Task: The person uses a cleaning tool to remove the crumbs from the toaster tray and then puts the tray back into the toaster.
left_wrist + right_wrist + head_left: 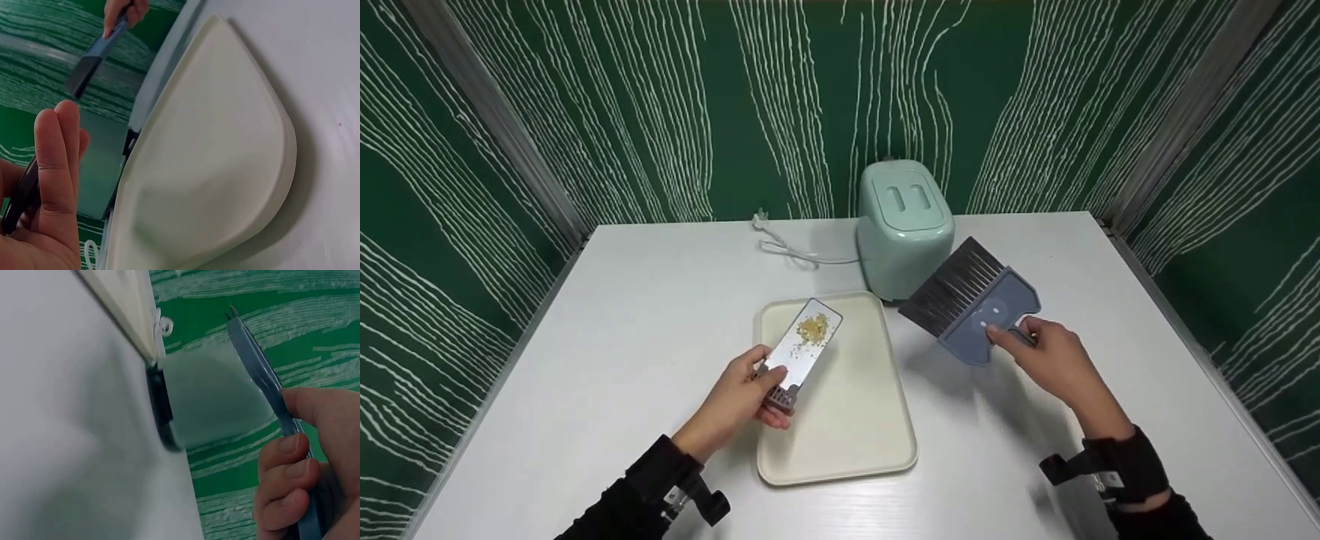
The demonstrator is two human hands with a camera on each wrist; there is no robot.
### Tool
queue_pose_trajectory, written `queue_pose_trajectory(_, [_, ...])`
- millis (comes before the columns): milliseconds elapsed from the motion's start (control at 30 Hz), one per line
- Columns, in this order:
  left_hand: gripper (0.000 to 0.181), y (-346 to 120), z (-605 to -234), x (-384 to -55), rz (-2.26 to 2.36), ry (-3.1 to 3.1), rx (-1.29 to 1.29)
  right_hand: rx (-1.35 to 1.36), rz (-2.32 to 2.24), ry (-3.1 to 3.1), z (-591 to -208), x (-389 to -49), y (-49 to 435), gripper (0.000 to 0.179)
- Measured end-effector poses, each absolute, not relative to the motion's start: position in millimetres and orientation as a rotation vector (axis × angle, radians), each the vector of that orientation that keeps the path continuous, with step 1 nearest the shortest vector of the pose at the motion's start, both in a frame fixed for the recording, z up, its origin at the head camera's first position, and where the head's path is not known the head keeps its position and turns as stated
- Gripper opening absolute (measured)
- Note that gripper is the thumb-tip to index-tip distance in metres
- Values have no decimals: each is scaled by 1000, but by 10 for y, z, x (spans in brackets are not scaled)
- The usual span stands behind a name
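Crumbs [812,328] lie on the metal plate [790,365] that I, watching remotely, see the left hand [746,390] pinch, thumb uppermost, above the tray [847,439], presumably so spills land there, while the right hand [1054,360], fingers curled, grips the brush [973,309] right of the tray.

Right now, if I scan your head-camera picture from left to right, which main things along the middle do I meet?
Left hand → silvery plate with yellow crumbs → mint-green appliance → blue-grey brush → right hand.
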State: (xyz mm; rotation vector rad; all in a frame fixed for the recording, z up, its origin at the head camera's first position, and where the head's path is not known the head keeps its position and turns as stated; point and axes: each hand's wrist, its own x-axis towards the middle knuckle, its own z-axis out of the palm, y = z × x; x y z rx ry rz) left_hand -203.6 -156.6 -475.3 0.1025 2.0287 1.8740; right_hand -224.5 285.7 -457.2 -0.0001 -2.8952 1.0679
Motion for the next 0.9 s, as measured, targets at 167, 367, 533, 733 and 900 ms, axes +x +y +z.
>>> queue_pose_trajectory(167, [30,-1603,-4725,-2041,1847,2027,126,85,1097,-2882,-4450,-2187,2570,52])
queue_pose_trajectory(367, [29,-1628,-4683,-2037,1804,2036,161,178,1143,-2884,-4381,-2171,2197,49])
queue_pose_trajectory(533, [23,-1643,-4646,-2019,1784,2039,191,256,1123,-2901,-4389,-2178,1890,49])
queue_pose_trajectory(733, [17,-1661,-4617,-2008,1781,2042,225,329,1112,-2895,-4410,-2179,1561,48])
queue_pose_trajectory(900, [18,-1667,-4594,-2001,1773,2055,221,355,1073,-2889,-4406,-2174,1388,45])
